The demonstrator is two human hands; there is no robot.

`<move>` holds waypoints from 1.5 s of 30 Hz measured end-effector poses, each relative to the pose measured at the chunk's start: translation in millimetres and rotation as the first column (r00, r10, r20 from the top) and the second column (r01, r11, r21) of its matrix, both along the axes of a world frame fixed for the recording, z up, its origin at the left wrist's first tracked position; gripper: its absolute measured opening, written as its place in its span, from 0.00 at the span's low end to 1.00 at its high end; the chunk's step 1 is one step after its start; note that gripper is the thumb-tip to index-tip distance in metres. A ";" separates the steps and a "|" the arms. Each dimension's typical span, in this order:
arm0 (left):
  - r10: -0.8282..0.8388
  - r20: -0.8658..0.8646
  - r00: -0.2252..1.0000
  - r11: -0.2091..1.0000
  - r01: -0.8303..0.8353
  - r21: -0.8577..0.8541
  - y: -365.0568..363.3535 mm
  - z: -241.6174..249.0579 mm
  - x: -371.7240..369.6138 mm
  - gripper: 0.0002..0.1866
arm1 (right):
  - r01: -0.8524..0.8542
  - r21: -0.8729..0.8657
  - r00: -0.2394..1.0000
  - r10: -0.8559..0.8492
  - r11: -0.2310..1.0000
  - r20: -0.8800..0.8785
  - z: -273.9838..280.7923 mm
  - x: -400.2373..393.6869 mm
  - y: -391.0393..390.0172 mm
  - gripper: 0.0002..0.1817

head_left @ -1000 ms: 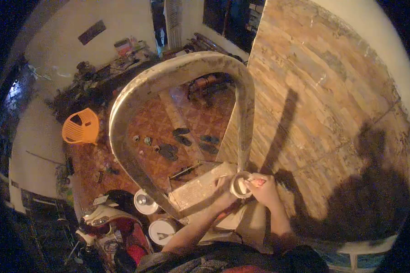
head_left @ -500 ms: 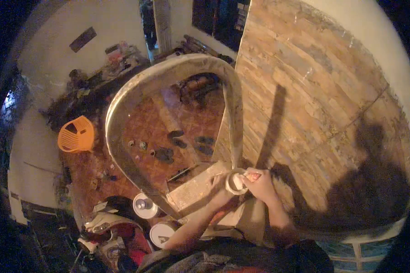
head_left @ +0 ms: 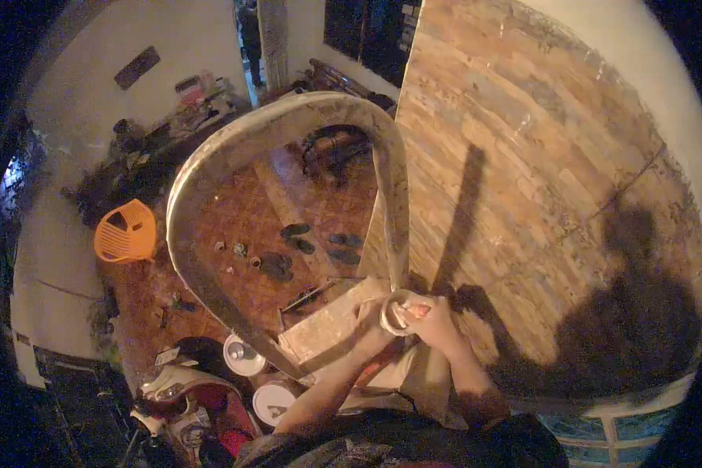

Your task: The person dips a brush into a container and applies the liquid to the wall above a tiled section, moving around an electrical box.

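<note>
My left hand [head_left: 369, 318] is closed around the side of a small round pale cup [head_left: 387, 321], tilted so that its opening faces me. In my right hand [head_left: 440, 326] is a small tool with an orange handle [head_left: 418, 311], gripped between thumb and fingers. The tool's lower end is inside the cup, and its exact kind is hard to make out. Just beyond both hands stands a large curved, pale-smeared hoop [head_left: 181, 210]. Its lower right end comes down close to the cup.
A pale board [head_left: 331, 324] lies under the hoop's lower end. Two white lidded buckets, one nearer [head_left: 273, 404] and one farther [head_left: 244, 356], stand left of my arms. An orange plastic chair [head_left: 125, 248] and dark sandals [head_left: 343, 249] are on the floor below. A wood-patterned wall [head_left: 538, 179] rises on the right.
My right hand has turned and shifted left, with the tool now farther into the cup. The whole view has shifted slightly. Both hands keep their hold.
</note>
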State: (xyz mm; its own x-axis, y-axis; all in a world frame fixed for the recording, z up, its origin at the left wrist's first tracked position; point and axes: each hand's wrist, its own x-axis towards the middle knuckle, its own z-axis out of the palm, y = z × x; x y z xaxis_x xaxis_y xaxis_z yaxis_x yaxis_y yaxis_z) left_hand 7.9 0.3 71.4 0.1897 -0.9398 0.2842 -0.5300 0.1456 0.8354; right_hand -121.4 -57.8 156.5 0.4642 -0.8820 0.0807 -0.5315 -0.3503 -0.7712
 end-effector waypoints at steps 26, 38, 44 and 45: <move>0.163 0.237 0.958 0.985 -0.143 -0.100 -3.0 -58.3 -7.9 0.32 | 0.112 0.031 0.990 -0.109 0.993 -0.088 14.5 2.8 5.3 0.19; 0.050 0.143 0.989 0.999 -0.048 -0.019 -6.7 -63.8 -4.1 0.36 | -0.013 0.107 0.996 0.004 0.994 0.084 -19.2 -9.3 -19.2 0.10; 0.109 0.178 0.978 0.994 -0.106 -0.026 -0.4 -56.1 -7.2 0.33 | -0.079 0.354 0.985 0.019 0.932 0.172 -26.6 -20.7 -30.0 0.11; 0.126 0.197 0.972 0.992 -0.121 -0.037 -1.6 -58.9 -8.6 0.32 | -0.094 0.434 0.981 0.010 0.896 0.192 -23.5 -22.0 -31.6 0.12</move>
State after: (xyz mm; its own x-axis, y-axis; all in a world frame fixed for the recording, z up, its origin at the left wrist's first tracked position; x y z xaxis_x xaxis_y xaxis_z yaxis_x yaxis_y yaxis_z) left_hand -0.7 -1.3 12.5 0.2414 -0.9049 0.3507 -0.7002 0.0878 0.7085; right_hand -143.4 -89.4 133.0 0.5251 -0.8213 -0.2229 -0.3596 0.0232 -0.9328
